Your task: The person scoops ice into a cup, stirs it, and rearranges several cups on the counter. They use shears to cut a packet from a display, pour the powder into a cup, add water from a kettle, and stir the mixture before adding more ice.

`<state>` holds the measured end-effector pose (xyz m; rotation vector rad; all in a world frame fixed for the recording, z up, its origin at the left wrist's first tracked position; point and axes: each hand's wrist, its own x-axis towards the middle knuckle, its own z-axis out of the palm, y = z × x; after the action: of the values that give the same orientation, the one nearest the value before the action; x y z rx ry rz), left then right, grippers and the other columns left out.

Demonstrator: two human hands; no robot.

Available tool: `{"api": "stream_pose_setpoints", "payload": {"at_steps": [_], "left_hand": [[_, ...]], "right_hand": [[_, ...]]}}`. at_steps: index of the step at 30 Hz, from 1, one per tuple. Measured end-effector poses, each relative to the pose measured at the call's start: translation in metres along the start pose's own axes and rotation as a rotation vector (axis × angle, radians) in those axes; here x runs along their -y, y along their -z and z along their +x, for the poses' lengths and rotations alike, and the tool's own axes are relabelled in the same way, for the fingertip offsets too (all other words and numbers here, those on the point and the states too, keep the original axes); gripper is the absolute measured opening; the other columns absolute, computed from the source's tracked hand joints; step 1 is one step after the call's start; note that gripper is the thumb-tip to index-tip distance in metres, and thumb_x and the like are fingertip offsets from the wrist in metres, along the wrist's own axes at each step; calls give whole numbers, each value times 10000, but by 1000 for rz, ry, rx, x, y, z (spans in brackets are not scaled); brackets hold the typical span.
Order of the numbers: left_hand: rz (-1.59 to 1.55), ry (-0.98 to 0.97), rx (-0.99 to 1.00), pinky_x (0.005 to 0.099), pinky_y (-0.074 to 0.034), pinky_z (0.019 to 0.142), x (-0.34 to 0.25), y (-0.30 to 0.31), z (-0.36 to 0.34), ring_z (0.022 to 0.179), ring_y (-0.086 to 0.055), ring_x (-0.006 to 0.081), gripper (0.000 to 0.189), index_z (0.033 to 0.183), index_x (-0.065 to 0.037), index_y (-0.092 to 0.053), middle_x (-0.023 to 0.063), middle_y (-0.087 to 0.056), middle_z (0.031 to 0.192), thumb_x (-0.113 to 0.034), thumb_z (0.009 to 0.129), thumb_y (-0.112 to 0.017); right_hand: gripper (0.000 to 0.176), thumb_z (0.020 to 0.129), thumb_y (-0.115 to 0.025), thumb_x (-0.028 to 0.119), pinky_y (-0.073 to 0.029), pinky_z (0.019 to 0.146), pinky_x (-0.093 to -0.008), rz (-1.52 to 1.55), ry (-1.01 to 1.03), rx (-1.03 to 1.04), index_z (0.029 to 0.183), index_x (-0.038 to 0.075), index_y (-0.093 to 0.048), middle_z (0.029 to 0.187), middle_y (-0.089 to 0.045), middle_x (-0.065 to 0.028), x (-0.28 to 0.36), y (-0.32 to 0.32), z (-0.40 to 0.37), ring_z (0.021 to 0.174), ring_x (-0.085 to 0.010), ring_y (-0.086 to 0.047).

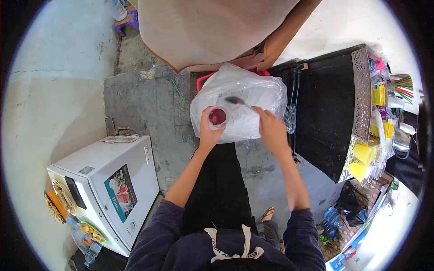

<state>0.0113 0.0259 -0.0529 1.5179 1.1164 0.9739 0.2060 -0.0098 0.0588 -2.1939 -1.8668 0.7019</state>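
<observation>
My left hand (209,131) grips a clear plastic cup (218,117) with dark red liquid in it, held over a large clear plastic bag (253,90). My right hand (271,128) holds a dark scoop or spoon (235,100) whose head points toward the cup, just above the bag's opening. The bag looks full of something pale, perhaps ice, and sits in a red crate (203,80) that is mostly hidden beneath it.
A white chest freezer (108,180) stands at my lower left. A black counter (325,113) runs along the right, with yellow cups (361,160), straws (402,86) and packets on a metal rack. Another person in a beige garment (203,31) stands ahead. The floor is grey concrete (140,104).
</observation>
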Motion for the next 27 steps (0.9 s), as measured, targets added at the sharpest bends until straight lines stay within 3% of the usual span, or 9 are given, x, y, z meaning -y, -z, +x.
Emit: {"api": "stream_pose_setpoints", "payload": {"at_steps": [6, 11, 15, 18, 20, 27], "left_hand": [[42, 22, -64, 335, -389, 960, -4, 0, 4, 1105, -488, 222, 664, 1190, -30, -424, 102, -461, 1153, 53, 603, -725], [13, 20, -58, 338, -386, 966, 0, 1, 0, 1107, -485, 225, 654, 1185, -35, -432, 98, -462, 1152, 33, 611, -738], [-30, 99, -48, 339, -381, 972, -14, 7, 1, 1112, -481, 223, 645, 1183, -34, -434, 95, -454, 1161, 30, 617, -736], [37, 85, -20, 338, -376, 978, -19, 10, 1, 1115, -478, 219, 644, 1185, -29, -434, 98, -446, 1171, 35, 617, -731], [-40, 80, -50, 341, -377, 978, -16, 7, 3, 1114, -477, 221, 654, 1192, -25, -432, 99, -440, 1174, 43, 612, -728], [18, 26, -56, 346, -384, 971, -3, 9, 4, 1113, -475, 228, 662, 1190, -24, -428, 97, -441, 1154, 47, 607, -735]], "right_hand": [[347, 831, -499, 109, -522, 589, -392, -463, -124, 75, 1173, 59, -529, 854, -609, -147, -76, -53, 48, 704, -302, -646], [320, 831, -518, 120, -518, 532, -312, -706, -83, 61, 1144, 62, -553, 835, -592, -80, -80, -103, 54, 672, -221, -652], [319, 830, -518, 131, -520, 557, -321, -646, -98, 114, 1137, 55, -557, 813, -613, -85, -78, -119, 53, 689, -223, -653], [338, 831, -484, 120, -521, 590, -363, -538, -36, 276, 1153, 54, -559, 798, -631, -126, -75, -111, 55, 697, -265, -650], [290, 818, -484, 128, -516, 628, -406, -470, -54, 328, 1073, 124, -622, 788, -655, -140, -75, -112, 55, 723, -295, -649], [228, 797, -522, 178, -513, 677, -412, -139, -241, 143, 929, 251, -693, 812, -670, -111, -78, -129, 48, 770, -304, -649]]}}
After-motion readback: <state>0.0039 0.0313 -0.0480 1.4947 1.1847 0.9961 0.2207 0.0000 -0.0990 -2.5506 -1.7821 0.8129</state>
